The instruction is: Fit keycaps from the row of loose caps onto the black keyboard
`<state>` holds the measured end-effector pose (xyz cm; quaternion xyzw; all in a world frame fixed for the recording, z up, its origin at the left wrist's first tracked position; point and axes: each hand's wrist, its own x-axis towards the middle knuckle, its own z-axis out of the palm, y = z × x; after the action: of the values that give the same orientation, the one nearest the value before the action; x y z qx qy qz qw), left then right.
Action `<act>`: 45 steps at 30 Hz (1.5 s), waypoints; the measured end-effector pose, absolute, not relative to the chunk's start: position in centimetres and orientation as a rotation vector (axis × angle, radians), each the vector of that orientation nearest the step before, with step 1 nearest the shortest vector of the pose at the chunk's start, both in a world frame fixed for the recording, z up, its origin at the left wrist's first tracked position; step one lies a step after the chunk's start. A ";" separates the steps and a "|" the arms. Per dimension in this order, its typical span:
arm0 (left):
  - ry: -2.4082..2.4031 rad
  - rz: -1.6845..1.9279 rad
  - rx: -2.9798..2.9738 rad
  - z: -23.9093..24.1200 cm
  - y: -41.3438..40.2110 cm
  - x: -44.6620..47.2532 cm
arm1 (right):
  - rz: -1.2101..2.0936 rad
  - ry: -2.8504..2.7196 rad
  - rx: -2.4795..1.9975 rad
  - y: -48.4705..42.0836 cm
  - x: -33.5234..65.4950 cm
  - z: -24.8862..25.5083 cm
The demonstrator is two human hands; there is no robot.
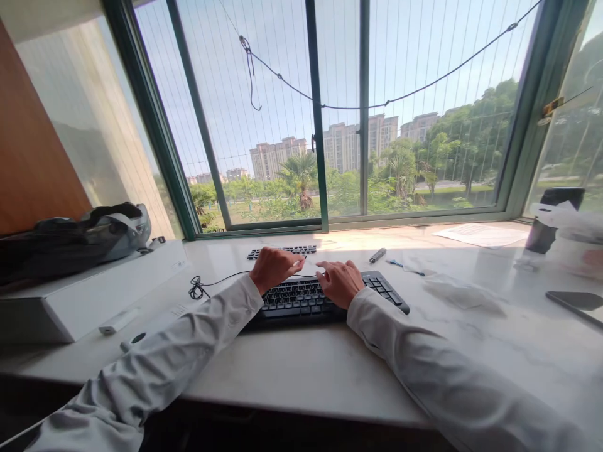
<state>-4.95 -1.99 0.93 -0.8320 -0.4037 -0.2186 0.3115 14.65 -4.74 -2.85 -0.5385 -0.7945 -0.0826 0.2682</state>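
Above the long black plastic keyboard [294, 300], which lies on the glossy white marble-patterned tabletop [282, 367], the bare left hand [276, 269] holds its fingertips close together and the bare right hand [341, 282] bends its fingers loosely, though I cannot tell whether either pinches anything.

Single head-worn view, looking forward and down from above two sleeved arms [188, 345], keyboard [293, 302] at middle distance, countertop [292, 364] below, window [319, 150] across the top
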 end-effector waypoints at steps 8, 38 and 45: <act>-0.799 -0.782 -2.237 -2.1 -4.1 -4.8 | -0.218 -2.164 -1.235 -5.3 13.8 -2.9; -0.941 -1.184 -2.443 -1.8 -4.5 -6.0 | 0.491 -1.958 -0.969 -4.5 12.9 -4.2; -1.070 -1.194 -2.444 -1.7 -4.7 -5.7 | 0.479 -1.955 -0.948 -4.6 12.8 -4.2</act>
<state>-5.73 -4.68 -1.71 -0.8313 -0.3637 -0.4060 0.1091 12.79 -4.55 -4.21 -0.3820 -0.7880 0.1931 0.4425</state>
